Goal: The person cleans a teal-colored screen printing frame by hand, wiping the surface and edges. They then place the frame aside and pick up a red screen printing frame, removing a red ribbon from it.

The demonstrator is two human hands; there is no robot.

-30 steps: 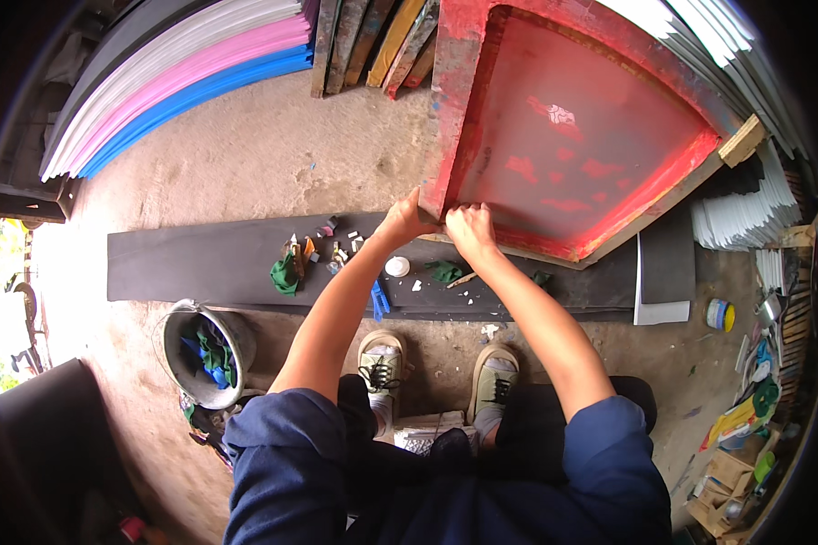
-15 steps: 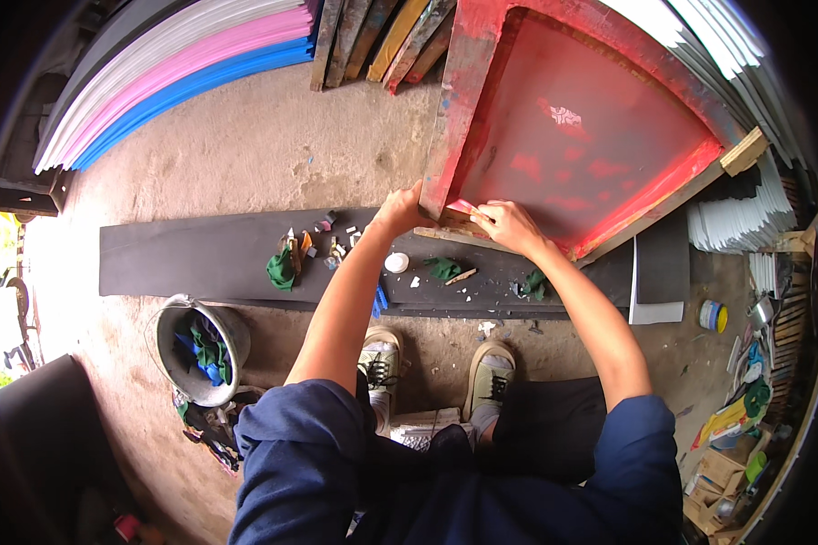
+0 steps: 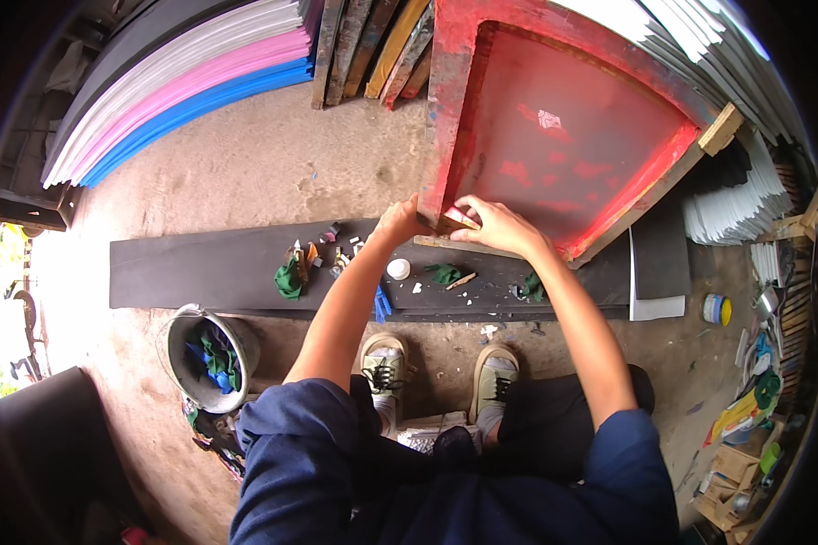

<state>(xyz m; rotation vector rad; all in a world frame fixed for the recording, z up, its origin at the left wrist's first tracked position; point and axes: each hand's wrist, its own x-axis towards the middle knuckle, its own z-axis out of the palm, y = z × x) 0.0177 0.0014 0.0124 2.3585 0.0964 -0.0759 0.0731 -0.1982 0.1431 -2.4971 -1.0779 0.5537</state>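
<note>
A red-stained wooden screen-printing frame (image 3: 451,109) stands tilted on its near corner, its grey mesh blotched with red. My left hand (image 3: 398,223) is closed round that corner, with part of the fingers hidden behind the wood. Just inside the same corner, my right hand (image 3: 502,227) has its fingers bent round a small pink-and-white piece (image 3: 463,217), whose kind I cannot make out. Below my hands, a white round lid (image 3: 398,269), a green cloth scrap (image 3: 443,273) and a thin stick (image 3: 461,281) lie on a black foam sheet (image 3: 200,263).
A grey bucket (image 3: 249,341) with green and blue scraps stands at left. Coloured foam sheets (image 3: 218,100) are stacked at the far left, beside more wooden frames (image 3: 354,54). White sheets (image 3: 736,204) and a yellow-and-blue tub (image 3: 716,310) are at right.
My right hand has moved slightly left, closer to the frame's corner, and its fingers are more arched. My left hand keeps its hold. The whole view has shifted a little.
</note>
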